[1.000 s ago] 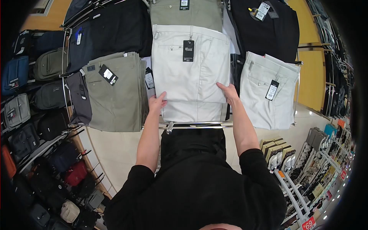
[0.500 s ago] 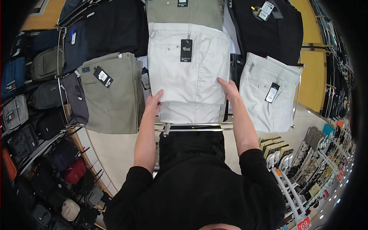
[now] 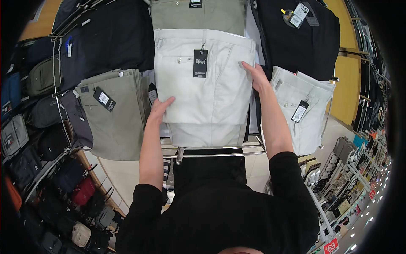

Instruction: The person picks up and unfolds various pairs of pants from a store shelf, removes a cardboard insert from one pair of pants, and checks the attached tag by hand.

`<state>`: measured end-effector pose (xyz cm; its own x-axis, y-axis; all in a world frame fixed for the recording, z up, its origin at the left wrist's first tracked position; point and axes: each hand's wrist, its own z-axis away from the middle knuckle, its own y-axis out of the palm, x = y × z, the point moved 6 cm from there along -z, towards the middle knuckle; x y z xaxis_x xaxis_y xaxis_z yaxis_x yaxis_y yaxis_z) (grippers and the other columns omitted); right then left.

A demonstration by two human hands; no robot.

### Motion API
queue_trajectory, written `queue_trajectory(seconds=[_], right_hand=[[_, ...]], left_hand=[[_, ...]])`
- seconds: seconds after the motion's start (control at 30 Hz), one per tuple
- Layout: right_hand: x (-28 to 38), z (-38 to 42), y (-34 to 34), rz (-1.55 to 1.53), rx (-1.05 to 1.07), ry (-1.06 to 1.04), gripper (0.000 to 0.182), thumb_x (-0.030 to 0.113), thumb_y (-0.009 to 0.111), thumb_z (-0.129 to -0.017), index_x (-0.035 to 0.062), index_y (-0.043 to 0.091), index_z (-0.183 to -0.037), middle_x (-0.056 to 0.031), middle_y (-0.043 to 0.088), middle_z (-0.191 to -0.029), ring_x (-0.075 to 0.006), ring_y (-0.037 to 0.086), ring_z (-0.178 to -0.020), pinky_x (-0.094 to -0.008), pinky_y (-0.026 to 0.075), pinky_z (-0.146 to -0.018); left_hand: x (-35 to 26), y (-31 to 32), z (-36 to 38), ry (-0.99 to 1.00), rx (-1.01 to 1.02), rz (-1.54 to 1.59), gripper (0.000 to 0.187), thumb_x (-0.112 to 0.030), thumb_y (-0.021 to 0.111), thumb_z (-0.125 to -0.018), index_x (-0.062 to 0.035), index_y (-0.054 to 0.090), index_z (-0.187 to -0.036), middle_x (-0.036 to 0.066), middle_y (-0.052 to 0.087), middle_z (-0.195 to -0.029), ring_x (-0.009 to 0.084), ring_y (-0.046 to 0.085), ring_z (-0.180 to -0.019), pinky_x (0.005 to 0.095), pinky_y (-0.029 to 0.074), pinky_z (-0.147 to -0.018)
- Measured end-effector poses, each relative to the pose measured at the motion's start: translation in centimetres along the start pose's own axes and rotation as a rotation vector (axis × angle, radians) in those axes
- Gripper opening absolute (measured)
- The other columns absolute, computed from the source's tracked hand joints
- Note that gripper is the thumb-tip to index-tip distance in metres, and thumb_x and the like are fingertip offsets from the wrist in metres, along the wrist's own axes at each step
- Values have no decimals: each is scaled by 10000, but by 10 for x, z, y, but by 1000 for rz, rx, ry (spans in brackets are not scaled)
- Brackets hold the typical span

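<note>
Folded off-white trousers (image 3: 186, 95) lie flat in the middle of the display rack, with a black hang tag (image 3: 200, 63) near the waistband. My left hand (image 3: 160, 109) grips their lower left edge, thumb on top and fingers hidden beneath. Higher up on the opposite side, my right hand (image 3: 256, 77) holds the right edge the same way. Another pale folded pair (image 3: 203, 134) shows just below the held one. Olive-grey trousers (image 3: 220, 19) lie behind it.
Khaki trousers (image 3: 114, 118) are stacked on the left, and pale trousers (image 3: 301, 114) on the right. Dark trousers (image 3: 296, 46) lie at the upper right. A chrome rail (image 3: 211, 151) runs along the front. Backpacks (image 3: 46, 114) hang at far left.
My right hand has moved up along the right edge of the trousers. My left hand still holds the left side. The whole view has shifted slightly.
</note>
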<state>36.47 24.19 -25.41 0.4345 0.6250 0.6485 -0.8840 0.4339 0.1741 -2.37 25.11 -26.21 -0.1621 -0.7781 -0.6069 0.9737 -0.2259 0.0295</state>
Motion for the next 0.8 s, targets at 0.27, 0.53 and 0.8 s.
queue_trajectory(seconds=[0.27,0.53,0.8], right_hand=[[41,-65,7,-74,-16,-34,579,177,724,-756,-15,474,-1241,-139,553,-1175,-241,536,-1078,-361,421,-922],[83,-75,7,214,-34,-240,563,199,761,-718,-12,534,-1188,-125,587,-1108,-225,568,-1009,-324,445,-880],[123,-70,74,1161,-9,-702,531,376,675,-758,10,583,-1131,-145,637,-1028,-248,620,-922,-351,481,-806]], left_hand=[[-1,5,6,15,-53,63,542,-144,705,-750,33,487,-1214,126,584,-1154,221,563,-1041,321,432,-907],[2,2,7,-32,-75,44,569,-136,700,-757,27,460,-1246,133,561,-1190,218,550,-1066,322,428,-918],[10,1,17,-64,10,-19,545,-112,727,-723,39,504,-1197,120,602,-1116,202,582,-993,313,445,-888]])
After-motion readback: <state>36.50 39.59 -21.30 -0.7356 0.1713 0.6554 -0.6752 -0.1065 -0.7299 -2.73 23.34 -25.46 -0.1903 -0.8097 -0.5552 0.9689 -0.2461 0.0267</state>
